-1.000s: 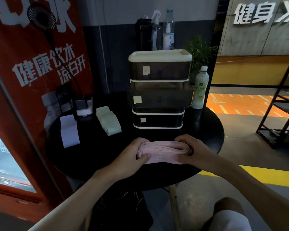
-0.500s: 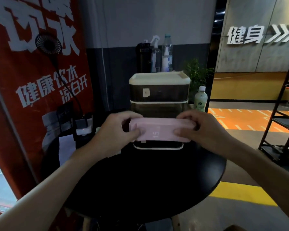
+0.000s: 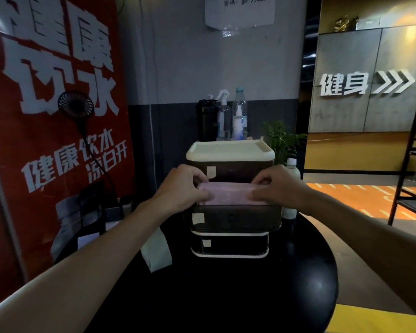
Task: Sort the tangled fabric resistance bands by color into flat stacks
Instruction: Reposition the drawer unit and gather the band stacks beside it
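Left hand (image 3: 183, 188), right hand (image 3: 279, 188): each pinches one end of folded pink bands (image 3: 226, 195). Bands, a second ago pressed flat on surface (image 3: 226, 296), now raised to frame centre, just above middle drawer (image 3: 235, 219), which seems pulled out. Likely pink sorted, going into storage. Green stack (image 3: 156, 253) lies lower left.

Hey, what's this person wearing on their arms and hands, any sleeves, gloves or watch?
Nothing worn shows. The left hand and right hand are ungloved; the left arm and right arm are bare to the frame's edge, no sleeve in view. No watch or bracelet at either wrist. The light is too dim to rule out a thin ring.
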`<state>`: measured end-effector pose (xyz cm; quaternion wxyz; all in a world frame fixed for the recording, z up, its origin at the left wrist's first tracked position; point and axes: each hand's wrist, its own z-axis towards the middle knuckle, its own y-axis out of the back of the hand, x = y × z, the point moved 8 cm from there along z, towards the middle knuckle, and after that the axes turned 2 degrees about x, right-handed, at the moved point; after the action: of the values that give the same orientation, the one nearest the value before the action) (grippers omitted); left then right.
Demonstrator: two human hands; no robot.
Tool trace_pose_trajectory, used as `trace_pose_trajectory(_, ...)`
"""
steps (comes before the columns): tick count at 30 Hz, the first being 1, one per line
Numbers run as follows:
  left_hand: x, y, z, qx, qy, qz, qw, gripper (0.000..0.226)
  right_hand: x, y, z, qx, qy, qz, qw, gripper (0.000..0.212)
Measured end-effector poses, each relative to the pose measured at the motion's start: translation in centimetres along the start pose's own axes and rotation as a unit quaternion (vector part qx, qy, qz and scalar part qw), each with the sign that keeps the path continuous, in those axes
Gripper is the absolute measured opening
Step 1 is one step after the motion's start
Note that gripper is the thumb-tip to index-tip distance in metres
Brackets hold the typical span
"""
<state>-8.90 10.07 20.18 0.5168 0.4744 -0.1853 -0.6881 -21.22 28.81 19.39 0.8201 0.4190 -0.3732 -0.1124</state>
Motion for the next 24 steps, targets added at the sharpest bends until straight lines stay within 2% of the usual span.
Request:
trace_pose_trajectory(7, 0.9, -1.8, 1.1, 0.039, 0.018, 0.045, 0.998, 0.029, -1.0, -0.6, 0.5, -0.011, -0.035, -0.083, 0.996, 0.021)
trace_pose_trajectory(13, 1.4, -2.6, 1.6, 0.087, 0.021, 0.056, 0.994, 0.028, -1.1, -1.3, 0.5, 0.036, -0.051, -0.091, 0.994, 0.021)
trace_pose_trajectory(17, 1.2, -2.2, 1.3, 0.088, 0.008, 0.032, 0.996, 0.027, -1.3, -0.6, -0.4, 0.033, -0.051, 0.006, 0.998, 0.044)
trace_pose_trajectory(20, 0.9, -1.8, 0.7, 0.089, -0.005, -0.008, 0.996, 0.023, -1.5, 0.1, -1.7, 0.01, -0.029, 0.07, 0.997, 0.052)
trace_pose_trajectory(22, 1.0, -1.4, 0.0, 0.084, -0.011, -0.047, 0.995, 0.022, -2.1, 0.1, -2.7, 0.022, -0.031, 0.107, 0.993, 0.074)
trace_pose_trajectory(24, 1.3, -0.9, -0.7, 0.069, -0.008, -0.072, 0.995, 0.032, -2.4, -0.5, -3.5, 0.06, -0.023, 0.189, 0.98, 0.09)
